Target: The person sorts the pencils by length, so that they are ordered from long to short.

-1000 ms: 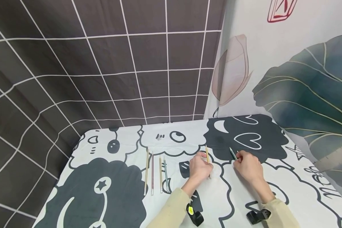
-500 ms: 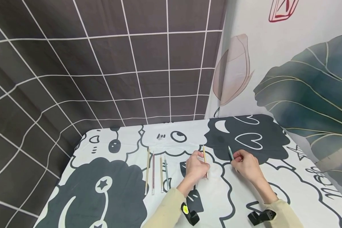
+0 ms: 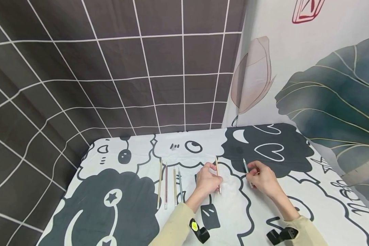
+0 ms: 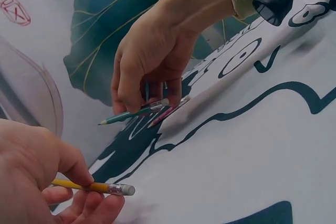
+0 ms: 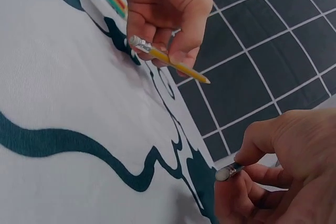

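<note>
Head view. One cloth-covered tabletop (image 3: 229,218), white with black cartoon outlines and dark patches. One left hand (image 3: 206,180), pinching a yellow pencil (image 3: 217,166), its point directed away from the person. One right hand (image 3: 264,179), to the right of the left and apart from it, grasping a green pencil (image 3: 245,165), tilted, point up and away. Lying to the left of the left hand, a row of four roughly parallel pencils: one gold-yellow pencil (image 3: 159,184), one dark red pencil (image 3: 166,186), one light yellow pencil (image 3: 175,186), one blue-green pencil (image 3: 180,181), its near end meeting the left sleeve (image 3: 176,223). Behind: one dark gridded hanging (image 3: 117,68); at right, one pale hanging (image 3: 270,20) with leaf print.

Left wrist view. Left hand in the foreground, thumb and fingers on the yellow pencil, its eraser end protruding. Right hand beyond, gripping the green pencil near its eraser end. One pink-red pencil (image 4: 167,113) just beside and below the green one; whether that hand touches it cannot be told.

Right wrist view. Right hand at lower right, eraser end of its pencil showing between thumb and fingers. Left hand above, yellow pencil held slantwise. Several coloured pencils at the upper left, blurred.
</note>
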`<state>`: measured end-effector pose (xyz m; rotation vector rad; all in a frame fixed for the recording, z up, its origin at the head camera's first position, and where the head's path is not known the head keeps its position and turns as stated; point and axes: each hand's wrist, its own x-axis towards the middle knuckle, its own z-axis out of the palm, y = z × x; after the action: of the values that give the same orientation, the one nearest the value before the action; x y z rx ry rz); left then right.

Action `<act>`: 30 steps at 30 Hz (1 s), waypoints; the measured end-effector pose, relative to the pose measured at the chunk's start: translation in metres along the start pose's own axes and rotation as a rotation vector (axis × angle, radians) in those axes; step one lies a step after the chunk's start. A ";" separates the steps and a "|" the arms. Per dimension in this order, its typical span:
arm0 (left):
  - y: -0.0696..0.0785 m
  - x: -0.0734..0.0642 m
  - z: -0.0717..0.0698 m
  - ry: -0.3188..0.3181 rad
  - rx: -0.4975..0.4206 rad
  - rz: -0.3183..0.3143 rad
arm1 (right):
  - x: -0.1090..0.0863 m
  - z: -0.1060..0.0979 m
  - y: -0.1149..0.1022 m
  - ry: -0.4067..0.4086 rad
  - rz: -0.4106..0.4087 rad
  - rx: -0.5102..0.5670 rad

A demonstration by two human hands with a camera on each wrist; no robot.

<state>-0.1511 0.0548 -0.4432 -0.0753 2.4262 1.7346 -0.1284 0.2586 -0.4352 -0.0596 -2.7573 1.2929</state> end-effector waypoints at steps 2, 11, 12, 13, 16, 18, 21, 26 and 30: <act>-0.001 0.000 -0.003 -0.002 -0.002 -0.004 | 0.000 0.001 -0.002 -0.015 0.002 0.021; -0.005 -0.002 -0.017 -0.021 0.012 -0.001 | -0.003 0.011 -0.012 -0.083 0.047 0.094; -0.006 -0.002 -0.018 -0.020 0.021 0.001 | -0.004 0.013 -0.013 -0.088 0.047 0.105; -0.006 -0.002 -0.020 -0.014 0.041 0.007 | -0.004 0.015 -0.014 -0.093 0.048 0.114; -0.009 -0.003 -0.023 0.013 0.117 0.034 | -0.004 0.020 -0.018 -0.104 0.038 0.141; -0.009 -0.005 -0.026 0.038 0.184 0.063 | -0.003 0.024 -0.021 -0.116 0.035 0.166; -0.010 -0.006 -0.029 0.068 0.264 0.100 | -0.003 0.028 -0.025 -0.130 0.032 0.197; -0.013 -0.007 -0.033 0.081 0.307 0.123 | -0.003 0.035 -0.030 -0.143 0.019 0.205; -0.018 -0.007 -0.037 0.094 0.321 0.137 | -0.003 0.040 -0.032 -0.152 -0.002 0.191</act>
<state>-0.1451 0.0136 -0.4469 0.0503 2.8055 1.3935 -0.1295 0.2071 -0.4360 0.0577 -2.7369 1.6174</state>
